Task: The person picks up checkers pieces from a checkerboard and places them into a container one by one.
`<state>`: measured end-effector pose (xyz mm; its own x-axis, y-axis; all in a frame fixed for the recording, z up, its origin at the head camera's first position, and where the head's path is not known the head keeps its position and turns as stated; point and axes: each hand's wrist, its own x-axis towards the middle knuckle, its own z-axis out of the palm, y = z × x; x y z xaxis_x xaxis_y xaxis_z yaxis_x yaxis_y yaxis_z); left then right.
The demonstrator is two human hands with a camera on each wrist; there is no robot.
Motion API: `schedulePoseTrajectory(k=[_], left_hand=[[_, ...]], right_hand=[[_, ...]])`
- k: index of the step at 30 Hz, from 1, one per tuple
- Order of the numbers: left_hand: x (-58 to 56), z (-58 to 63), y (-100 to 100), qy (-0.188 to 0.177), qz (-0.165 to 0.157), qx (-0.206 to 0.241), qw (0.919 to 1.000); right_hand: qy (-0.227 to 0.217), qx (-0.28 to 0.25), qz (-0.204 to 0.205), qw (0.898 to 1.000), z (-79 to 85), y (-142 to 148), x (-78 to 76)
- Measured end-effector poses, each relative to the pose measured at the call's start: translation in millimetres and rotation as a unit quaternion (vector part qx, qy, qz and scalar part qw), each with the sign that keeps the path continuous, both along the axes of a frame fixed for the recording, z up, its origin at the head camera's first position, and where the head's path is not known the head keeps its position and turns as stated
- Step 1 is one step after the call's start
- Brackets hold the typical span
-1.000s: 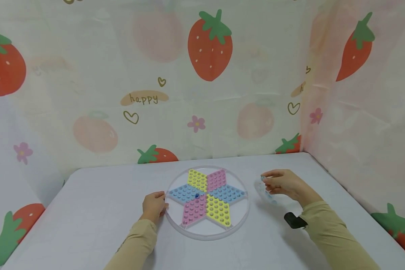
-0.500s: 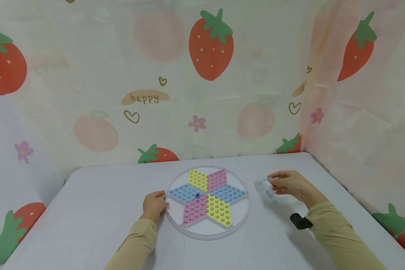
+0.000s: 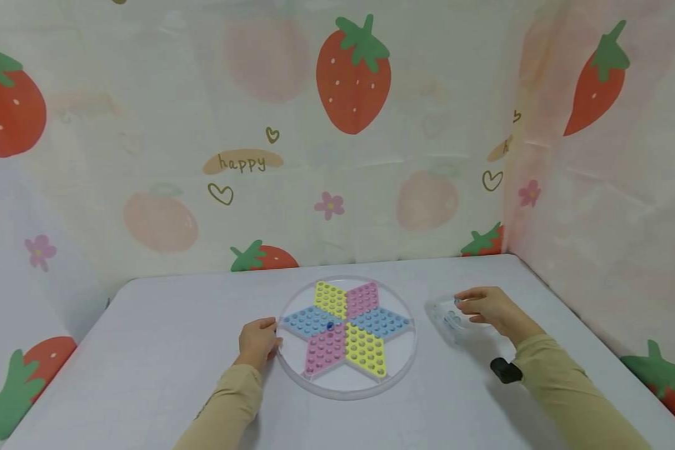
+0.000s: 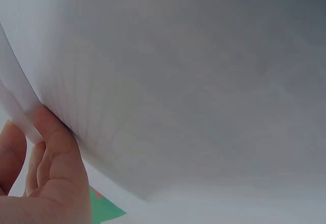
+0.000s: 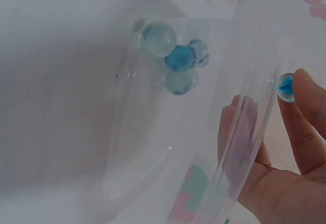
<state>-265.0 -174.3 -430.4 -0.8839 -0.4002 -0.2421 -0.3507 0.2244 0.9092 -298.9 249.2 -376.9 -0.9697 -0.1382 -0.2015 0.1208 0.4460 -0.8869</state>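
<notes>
A round Chinese checkers board [image 3: 345, 392] with a star of yellow, pink and blue points lies on the table. One dark blue marble [image 3: 330, 325] sits left of its middle. My left hand [image 3: 257, 342] grips the board's left rim; in the left wrist view its thumb and fingers [image 4: 58, 142] are at the rim edge. My right hand [image 3: 492, 309] pinches a clear marble with a blue core [image 5: 287, 87] between thumb and finger, at the side of a clear plastic box [image 3: 439, 322]. Several bluish clear marbles [image 5: 180, 58] are grouped inside that box.
The white-covered table [image 3: 163, 375] carries board and box, the box standing to the board's right. A curtain printed with strawberries [image 3: 353, 81] rises behind the table and along the right side. A black band [image 3: 506, 370] is on my right wrist.
My right hand, with the marble pinched, has moved a little to the right, so more of the plastic box shows. The left hand and the board stay put.
</notes>
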Motion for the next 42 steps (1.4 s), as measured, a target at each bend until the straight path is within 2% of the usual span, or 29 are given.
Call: schedulePoseTrajectory(k=[6,12,23,27,34,42], left_hand=[[0.9,1.5,-0.5,-0.001,0.001,0.0,1.0],[1.3,2.5,0.2,-0.002,-0.003,-0.005,1.0],[1.8,3.4,1.2,0.001,-0.001,-0.008,1.0],[1.3,2.4,1.4,-0.001,-0.002,-0.007,1.0],[1.1,2.7,0.8,-0.005,-0.004,-0.003,1.0],[2.0,2.3,0.8,-0.002,-0.007,-0.012,0.9999]], right_hand=[[0.001,0.036,0.021,0.999,-4.9,3.7,-8.6],[-0.016,0.073,0.039,0.996,-6.7,3.1,-15.2],[-0.043,0.098,0.074,0.992,-5.7,-1.2,-20.2],[-0.051,0.08,0.07,0.993,-7.1,-1.2,-22.7],[-0.045,0.013,0.04,0.998,-1.6,-4.2,-23.2],[0.002,-0.06,0.03,0.998,11.0,-24.7,-13.3]])
